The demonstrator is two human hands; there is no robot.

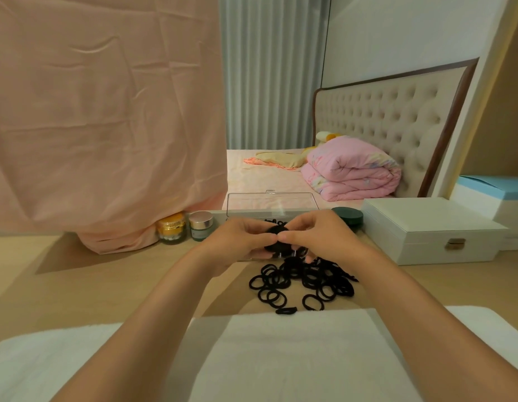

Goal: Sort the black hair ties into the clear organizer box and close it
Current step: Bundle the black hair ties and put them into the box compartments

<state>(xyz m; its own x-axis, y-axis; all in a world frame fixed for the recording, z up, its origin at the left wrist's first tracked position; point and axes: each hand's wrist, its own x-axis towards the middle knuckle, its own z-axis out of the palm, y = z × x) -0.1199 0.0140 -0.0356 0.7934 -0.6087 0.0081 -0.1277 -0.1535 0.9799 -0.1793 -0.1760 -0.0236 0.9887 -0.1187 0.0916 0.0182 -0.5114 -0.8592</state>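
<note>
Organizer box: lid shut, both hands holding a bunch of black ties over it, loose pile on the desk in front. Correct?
No: head view shows the organizer box lid standing open. The left hand and right hand hold the bunch over it; loose pile lies in front.

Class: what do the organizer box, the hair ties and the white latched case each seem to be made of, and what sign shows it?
Organizer box: clear rigid plastic, likely; the bed shows through its raised lid. Hair ties: matte black fabric-covered elastic, apparently; soft, fuzzy loops. White latched case: smooth, faintly glossy; painted wood or leatherette, unclear; metal-looking latch.
</note>
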